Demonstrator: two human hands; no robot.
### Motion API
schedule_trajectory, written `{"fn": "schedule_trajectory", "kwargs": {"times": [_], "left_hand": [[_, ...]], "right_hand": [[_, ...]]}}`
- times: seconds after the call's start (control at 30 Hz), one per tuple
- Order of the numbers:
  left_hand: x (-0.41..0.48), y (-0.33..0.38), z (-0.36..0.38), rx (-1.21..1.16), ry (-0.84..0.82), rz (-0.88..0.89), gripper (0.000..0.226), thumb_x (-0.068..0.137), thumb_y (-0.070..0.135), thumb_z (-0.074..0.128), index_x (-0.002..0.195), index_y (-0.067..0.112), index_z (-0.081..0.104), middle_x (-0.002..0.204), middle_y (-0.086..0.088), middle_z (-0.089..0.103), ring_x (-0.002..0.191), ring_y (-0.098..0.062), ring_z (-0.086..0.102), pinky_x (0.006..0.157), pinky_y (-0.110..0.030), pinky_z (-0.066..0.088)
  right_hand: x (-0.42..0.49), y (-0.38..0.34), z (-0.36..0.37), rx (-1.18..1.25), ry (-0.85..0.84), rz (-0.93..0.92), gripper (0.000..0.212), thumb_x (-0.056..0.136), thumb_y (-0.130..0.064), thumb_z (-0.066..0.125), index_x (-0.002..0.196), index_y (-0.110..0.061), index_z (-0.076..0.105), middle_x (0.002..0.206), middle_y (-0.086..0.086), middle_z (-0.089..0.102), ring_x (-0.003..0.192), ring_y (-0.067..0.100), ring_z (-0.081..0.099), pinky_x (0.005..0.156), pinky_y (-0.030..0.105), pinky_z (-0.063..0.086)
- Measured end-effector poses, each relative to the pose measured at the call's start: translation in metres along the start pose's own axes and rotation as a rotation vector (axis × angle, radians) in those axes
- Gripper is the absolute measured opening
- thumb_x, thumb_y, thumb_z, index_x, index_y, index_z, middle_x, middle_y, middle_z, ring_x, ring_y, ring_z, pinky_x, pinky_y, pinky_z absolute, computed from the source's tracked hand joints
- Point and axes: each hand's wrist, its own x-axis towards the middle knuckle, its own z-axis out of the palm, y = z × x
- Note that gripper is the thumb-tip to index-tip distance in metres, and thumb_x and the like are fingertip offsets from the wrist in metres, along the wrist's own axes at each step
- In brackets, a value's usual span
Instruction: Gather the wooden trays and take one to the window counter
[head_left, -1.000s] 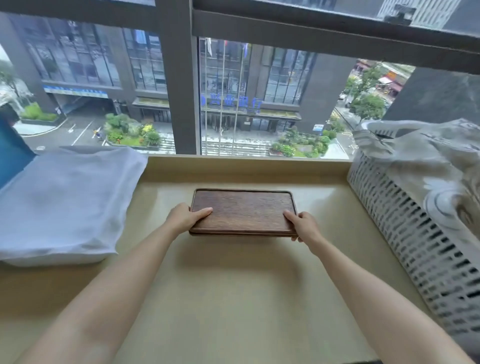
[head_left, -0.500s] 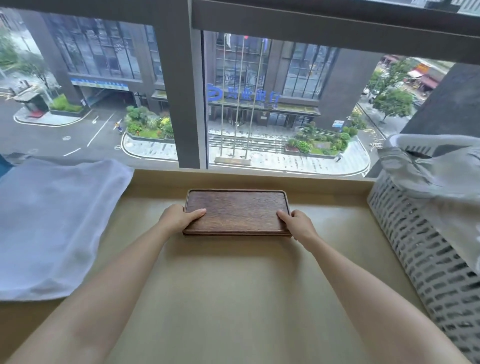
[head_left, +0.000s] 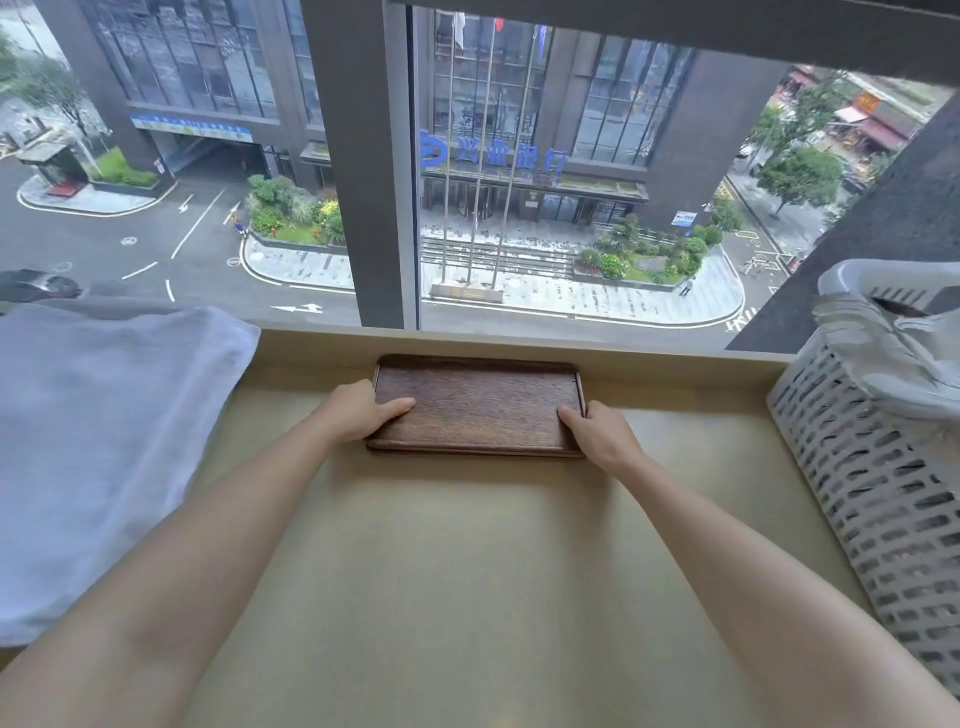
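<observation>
Wooden tray (head_left: 478, 402) set on far window surface (head_left: 467, 571), both hands (head_left: 358, 410) (head_left: 597, 434) gripping its ends; only release remains

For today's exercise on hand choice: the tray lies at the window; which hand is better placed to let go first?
Neither clearly. The left hand and right hand grip opposite short ends of the wooden tray alike, which seems flat on the counter. Slightly the right: only its thumb tip overlaps.
</observation>
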Motion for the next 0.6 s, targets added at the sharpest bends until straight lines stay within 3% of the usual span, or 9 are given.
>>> {"fn": "schedule_trajectory", "kwargs": {"times": [0.2,0.47,0.6], "left_hand": [[0.003,0.000,-0.002,0.032,-0.010,0.006,0.069,0.082,0.064,0.046,0.120,0.008,0.054,0.124,-0.013,0.062,0.115,-0.032,0.056,0.096,-0.039,0.047],[-0.006,0.004,-0.001,0.025,0.057,-0.037,0.061,0.087,0.057,0.044,0.108,0.003,0.061,0.116,-0.014,0.065,0.110,-0.032,0.058,0.090,-0.036,0.047],[-0.025,0.014,-0.012,0.014,0.165,-0.009,0.056,0.094,0.049,0.034,0.114,0.000,0.053,0.120,-0.018,0.061,0.111,-0.035,0.056,0.086,-0.038,0.045]], "right_hand": [[0.004,-0.010,-0.007,-0.249,-0.052,-0.034,0.053,0.095,-0.043,0.031,0.115,-0.001,0.056,0.124,0.019,0.058,0.113,0.034,0.053,0.088,0.036,0.041],[-0.004,-0.014,-0.013,-0.358,-0.069,-0.032,0.054,0.097,-0.044,0.025,0.121,-0.002,0.049,0.129,0.019,0.055,0.118,0.035,0.050,0.091,0.039,0.041],[-0.013,-0.020,-0.016,-0.365,-0.015,-0.022,0.055,0.097,-0.046,0.024,0.125,-0.003,0.045,0.129,0.018,0.054,0.117,0.035,0.051,0.084,0.038,0.040]]}}
